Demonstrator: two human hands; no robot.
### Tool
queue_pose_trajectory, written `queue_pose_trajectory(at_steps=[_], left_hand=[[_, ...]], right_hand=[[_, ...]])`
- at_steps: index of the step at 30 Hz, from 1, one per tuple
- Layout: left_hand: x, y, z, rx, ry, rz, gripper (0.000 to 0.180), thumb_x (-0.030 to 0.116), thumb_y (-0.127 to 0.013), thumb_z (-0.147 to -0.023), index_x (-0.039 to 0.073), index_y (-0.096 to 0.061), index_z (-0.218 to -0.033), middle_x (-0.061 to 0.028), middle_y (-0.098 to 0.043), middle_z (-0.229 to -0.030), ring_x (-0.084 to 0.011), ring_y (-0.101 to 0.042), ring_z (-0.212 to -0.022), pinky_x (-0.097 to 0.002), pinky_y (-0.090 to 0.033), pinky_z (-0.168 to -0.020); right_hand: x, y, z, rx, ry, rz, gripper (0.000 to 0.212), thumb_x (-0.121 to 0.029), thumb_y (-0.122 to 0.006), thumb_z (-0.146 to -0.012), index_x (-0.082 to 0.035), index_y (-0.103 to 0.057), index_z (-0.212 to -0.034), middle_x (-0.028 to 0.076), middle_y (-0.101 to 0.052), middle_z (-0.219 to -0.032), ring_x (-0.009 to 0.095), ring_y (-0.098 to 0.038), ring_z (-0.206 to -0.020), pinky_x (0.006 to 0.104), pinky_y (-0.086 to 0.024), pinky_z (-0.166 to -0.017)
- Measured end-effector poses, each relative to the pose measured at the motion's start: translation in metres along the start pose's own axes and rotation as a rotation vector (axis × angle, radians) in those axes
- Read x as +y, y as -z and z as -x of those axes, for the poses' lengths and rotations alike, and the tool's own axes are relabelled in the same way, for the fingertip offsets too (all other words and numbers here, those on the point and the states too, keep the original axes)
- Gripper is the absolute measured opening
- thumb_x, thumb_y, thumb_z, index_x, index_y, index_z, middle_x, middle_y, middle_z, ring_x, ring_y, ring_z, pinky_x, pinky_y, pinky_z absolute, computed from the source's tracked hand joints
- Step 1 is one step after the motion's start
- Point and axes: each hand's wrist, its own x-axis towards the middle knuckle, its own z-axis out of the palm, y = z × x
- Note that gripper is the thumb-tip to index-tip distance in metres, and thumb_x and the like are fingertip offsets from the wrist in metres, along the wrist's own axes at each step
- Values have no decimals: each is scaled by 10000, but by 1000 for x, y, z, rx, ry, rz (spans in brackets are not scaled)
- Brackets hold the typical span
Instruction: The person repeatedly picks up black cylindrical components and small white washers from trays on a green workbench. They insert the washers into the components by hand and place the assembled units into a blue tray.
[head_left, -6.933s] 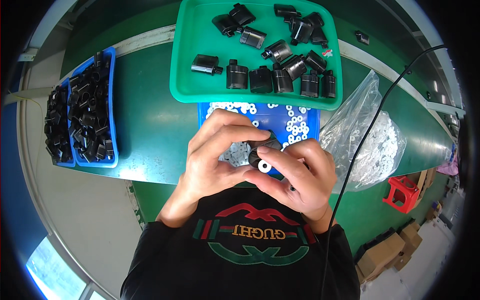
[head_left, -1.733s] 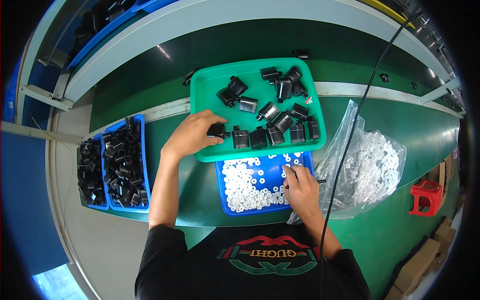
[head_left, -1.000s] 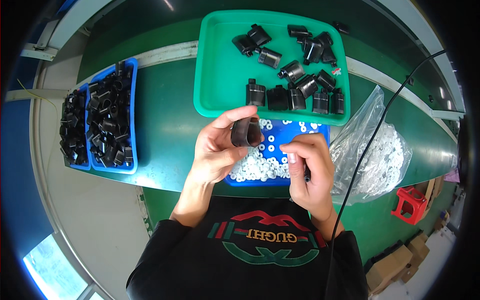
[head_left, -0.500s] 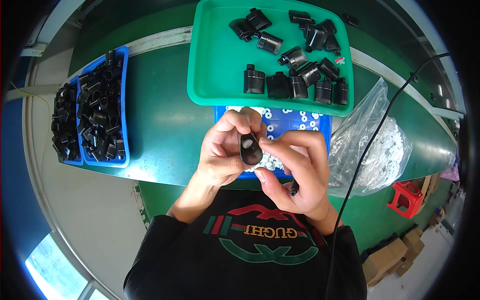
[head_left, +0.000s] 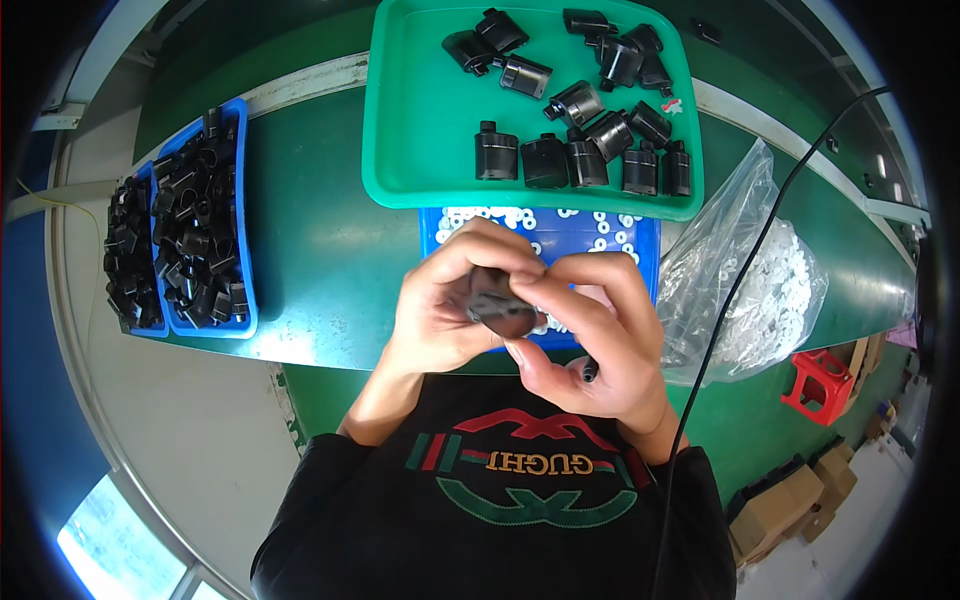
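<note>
At the middle of the view, the person's left hand (head_left: 430, 315) grasps a black case (head_left: 500, 312), its fingers curled over the far side and its thumb below. The case is tilted and somewhat blurred, held above the near part of a blue tray (head_left: 652, 270). The right hand (head_left: 615, 335) meets it from 3 o'clock: the index fingertip touches the case's 2 o'clock edge, and the thumb sits near its 5 o'clock edge; whether the two pinch anything between them cannot be told. The other right fingers are folded around a thin black stick (head_left: 590, 371), whose end pokes out beside the palm.

White rings (head_left: 485, 214) lie in the blue tray, many hidden by the hands. At 12 o'clock from the held case is a green tray (head_left: 425, 130), its near edge overlapping the blue tray in this view; more black cases (head_left: 497, 152) lie and stand in it. At 3 o'clock a clear plastic bag (head_left: 765, 290) holds white pieces, with a black cable (head_left: 757, 240) running across the view in front of it. Between 9 and 10 o'clock, two blue bins (head_left: 251, 300) are heaped with black parts (head_left: 200, 220). A red stool (head_left: 820, 388) stands between 3 and 4 o'clock.
</note>
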Motion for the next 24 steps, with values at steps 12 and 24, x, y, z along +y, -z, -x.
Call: queue_pose_trajectory(at_steps=[12, 24], left_hand=[[4, -13, -3, 12, 31, -381, 415, -3, -836, -703, 58, -503, -945, -68, -639, -841, -116, -638, -722, -259, -517, -626], [-9, -26, -1, 117, -159, -356, 431, 33, -857, -698, 46, -509, -952, -47, -639, -816, -91, -613, -625, -223, -486, -542]], right_hand=[[-14, 41, -26, 52, 301, -1059, 176, 41, -650, -799, -77, -527, -755, 98, -587, -740, 157, -512, -549, 250, -332, -392], [-7, 15, -29, 11, 222, -963, 265, 176, -581, -669, -59, -462, -696, 68, -529, -657, 129, -394, -486, 250, -266, -391]])
